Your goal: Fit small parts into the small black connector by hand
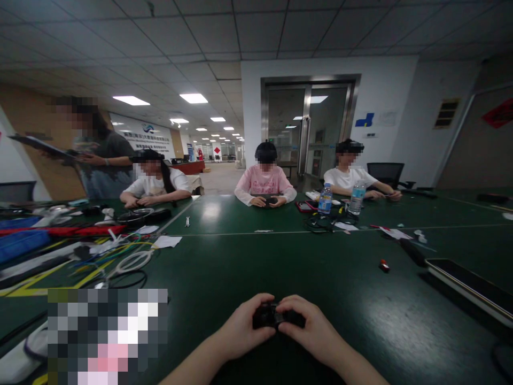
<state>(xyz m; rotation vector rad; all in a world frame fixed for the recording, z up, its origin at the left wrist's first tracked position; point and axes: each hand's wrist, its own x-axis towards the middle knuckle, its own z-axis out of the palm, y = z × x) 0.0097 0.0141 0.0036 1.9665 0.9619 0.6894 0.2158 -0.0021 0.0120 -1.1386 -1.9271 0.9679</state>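
Note:
My left hand (243, 329) and my right hand (311, 327) come together low in the middle of the head view, over the dark green table (224, 267). Between them is a small black object (262, 316) with a glossy surface; its kind is not plain to see. Left fingers and thumb curl round its left end, while the right ones pinch it near the middle and cover its right part. I cannot tell whether it is one piece or two joined. The fingertips of both hands nearly meet.
To the right lie a flat black device with a pale edge (473, 289) and a small red-and-black item (384, 266). Coiled cables (134, 262) and blue trays (24, 243) crowd the left. Water bottles (325, 200) stand farther back, where several people sit or stand.

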